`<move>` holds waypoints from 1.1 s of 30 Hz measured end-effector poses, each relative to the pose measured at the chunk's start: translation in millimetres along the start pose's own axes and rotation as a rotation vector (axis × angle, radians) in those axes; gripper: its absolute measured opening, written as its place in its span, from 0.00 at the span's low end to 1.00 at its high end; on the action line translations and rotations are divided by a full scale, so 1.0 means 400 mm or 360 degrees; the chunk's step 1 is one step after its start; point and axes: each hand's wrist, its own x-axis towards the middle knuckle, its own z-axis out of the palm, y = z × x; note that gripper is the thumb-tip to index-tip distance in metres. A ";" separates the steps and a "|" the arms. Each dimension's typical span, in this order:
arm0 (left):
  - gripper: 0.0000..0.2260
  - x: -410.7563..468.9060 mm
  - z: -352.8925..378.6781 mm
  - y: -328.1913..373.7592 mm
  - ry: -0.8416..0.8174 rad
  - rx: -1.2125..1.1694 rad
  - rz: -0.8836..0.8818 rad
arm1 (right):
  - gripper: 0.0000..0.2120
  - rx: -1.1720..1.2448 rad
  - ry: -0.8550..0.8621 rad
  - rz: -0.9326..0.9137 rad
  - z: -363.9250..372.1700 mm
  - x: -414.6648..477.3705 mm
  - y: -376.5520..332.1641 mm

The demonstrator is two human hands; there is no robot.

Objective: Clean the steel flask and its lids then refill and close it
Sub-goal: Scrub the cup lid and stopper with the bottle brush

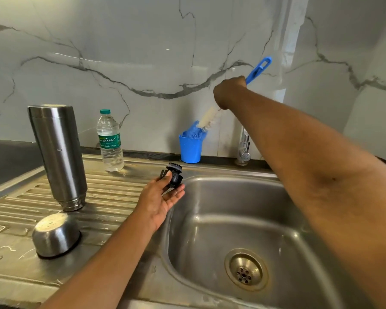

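Observation:
The steel flask stands upside down on the ribbed drainboard, mouth on the steel. Its steel cup lid lies inverted nearer to me. My left hand holds the black inner stopper between thumb and fingers at the sink's left rim. My right hand is raised at the back wall and grips the blue-handled bottle brush. The brush's white and blue bristles reach down into the blue cup. A clear water bottle with a teal cap stands behind the flask.
The steel sink basin with its drain lies at the lower right. A chrome tap stands at the back, partly hidden by my right forearm. A marble wall closes off the back.

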 end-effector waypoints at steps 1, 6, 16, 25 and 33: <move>0.06 0.000 -0.001 -0.001 -0.0010 0.0006 0.0006 | 0.15 0.0002 0.0007 0.0002 0.003 0.000 0.003; 0.11 0.001 -0.003 -0.006 -0.0019 0.0042 0.0025 | 0.15 -0.0011 0.0174 0.0005 -0.016 -0.028 0.057; 0.07 -0.010 0.006 -0.004 0.0013 0.0131 0.0053 | 0.09 0.0309 0.0282 0.0201 0.014 -0.197 0.075; 0.09 -0.019 0.007 -0.005 -0.0038 0.0190 0.0074 | 0.12 0.1304 0.0349 0.0279 0.257 -0.458 0.178; 0.07 -0.027 0.021 -0.012 -0.0108 0.0244 0.0113 | 0.13 0.1809 0.0260 -0.0038 0.464 -0.556 0.185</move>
